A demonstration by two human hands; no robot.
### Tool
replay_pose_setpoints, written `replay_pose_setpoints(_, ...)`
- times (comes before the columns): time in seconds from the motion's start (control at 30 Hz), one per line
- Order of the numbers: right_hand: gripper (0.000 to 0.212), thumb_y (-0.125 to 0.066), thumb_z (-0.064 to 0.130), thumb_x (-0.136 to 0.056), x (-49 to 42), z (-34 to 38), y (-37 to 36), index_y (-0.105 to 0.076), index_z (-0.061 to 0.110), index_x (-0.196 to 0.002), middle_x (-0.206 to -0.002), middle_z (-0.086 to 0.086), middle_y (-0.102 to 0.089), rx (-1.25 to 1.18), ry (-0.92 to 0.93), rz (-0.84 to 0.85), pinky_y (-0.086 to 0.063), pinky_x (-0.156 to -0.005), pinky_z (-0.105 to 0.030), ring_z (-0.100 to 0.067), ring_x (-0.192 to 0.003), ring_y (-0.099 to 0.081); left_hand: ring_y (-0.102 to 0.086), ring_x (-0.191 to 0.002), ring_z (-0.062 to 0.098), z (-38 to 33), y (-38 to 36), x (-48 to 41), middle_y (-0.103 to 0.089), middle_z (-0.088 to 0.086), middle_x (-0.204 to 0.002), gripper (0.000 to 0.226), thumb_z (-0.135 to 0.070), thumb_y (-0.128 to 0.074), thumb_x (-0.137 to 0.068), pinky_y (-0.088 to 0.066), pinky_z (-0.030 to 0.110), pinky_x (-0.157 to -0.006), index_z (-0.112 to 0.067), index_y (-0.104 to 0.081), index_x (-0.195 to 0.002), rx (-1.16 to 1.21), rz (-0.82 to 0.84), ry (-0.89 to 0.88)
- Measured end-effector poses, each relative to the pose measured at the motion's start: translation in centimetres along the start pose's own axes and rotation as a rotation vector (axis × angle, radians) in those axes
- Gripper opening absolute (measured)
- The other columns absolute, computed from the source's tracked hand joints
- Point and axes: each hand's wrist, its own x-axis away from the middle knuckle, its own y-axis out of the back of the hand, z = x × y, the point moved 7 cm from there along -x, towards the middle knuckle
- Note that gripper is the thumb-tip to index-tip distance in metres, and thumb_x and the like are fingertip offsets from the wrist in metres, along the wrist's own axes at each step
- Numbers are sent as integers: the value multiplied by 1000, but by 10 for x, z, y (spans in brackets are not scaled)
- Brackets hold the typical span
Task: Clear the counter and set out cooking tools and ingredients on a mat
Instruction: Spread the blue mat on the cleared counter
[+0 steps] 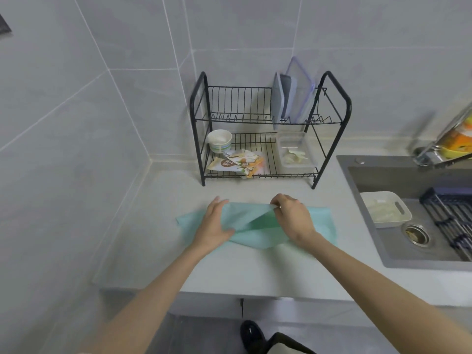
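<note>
A thin pale-green mat lies partly folded on the light grey counter, in front of the dish rack. My left hand lies on the mat's left part, fingers stretched over the fold and thumb resting on the fabric. My right hand pinches a raised edge of the mat at its middle, lifting a fold. The mat's right part lies flat past my right wrist.
A black two-tier dish rack stands at the back wall, holding a white bowl, snack packets, a clear container and upright lids. Right: a sink with a white tray, a drain rack and a faucet.
</note>
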Motion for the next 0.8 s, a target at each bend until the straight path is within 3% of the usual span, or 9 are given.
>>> replay_pose_setpoints(0.1,25,-43,4,-85,0,3,3,-60,11,-104,-107,-7,-63,-8,54,21,-46,-75,-38,-32,-93,-58,-35,-135,19,-12,-36,-1,-40,-2,-144,77,-32,-75,-74,-23,25,-108,-22,-38,-140,-195,106,-53)
replay_pose_setpoints(0.17,26,-43,3,-84,-1,4,6,-59,11,-104,-107,-6,-63,0,92,26,-45,-74,-37,-32,-93,-58,-41,-127,19,-15,-40,-4,-48,-5,-134,67,-39,-72,-75,-28,29,-103,-27,-44,-135,-268,38,-40)
replay_pose_setpoints(0.3,22,-44,5,-89,-4,-4,11,-57,10,-106,-107,-5,-62,35,117,-3,-43,-72,-36,-29,-98,-55,-44,-116,16,-28,-23,-16,-55,-8,-116,41,-46,-66,-81,-23,29,-94,-26,-59,-115,-463,-76,-103)
replay_pose_setpoints(0.43,27,-45,4,-90,-5,-16,4,-54,10,-114,-109,-7,-61,174,110,-29,-42,-76,-36,-29,-102,-51,-56,-99,24,-41,-4,-25,-66,0,-99,22,-30,-63,-86,-27,31,-94,-15,-62,-102,-491,-116,-252)
replay_pose_setpoints(0.57,44,-45,-2,-80,-3,-46,-15,-46,11,-122,-118,-5,-56,248,-68,107,-42,-80,-35,-28,-107,-46,-54,-87,29,-46,23,-35,-62,5,-91,9,-7,-58,-84,-39,35,-77,-11,-55,-92,-425,-166,-250)
replay_pose_setpoints(0.8,43,-56,32,-85,-2,-56,-42,-48,15,-124,-120,-4,-56,210,-113,374,-42,-87,-33,-26,-114,-47,-49,-96,22,-45,47,-50,-56,2,-98,7,-6,-52,-89,-37,29,-71,-11,-51,-94,-376,-158,-233)
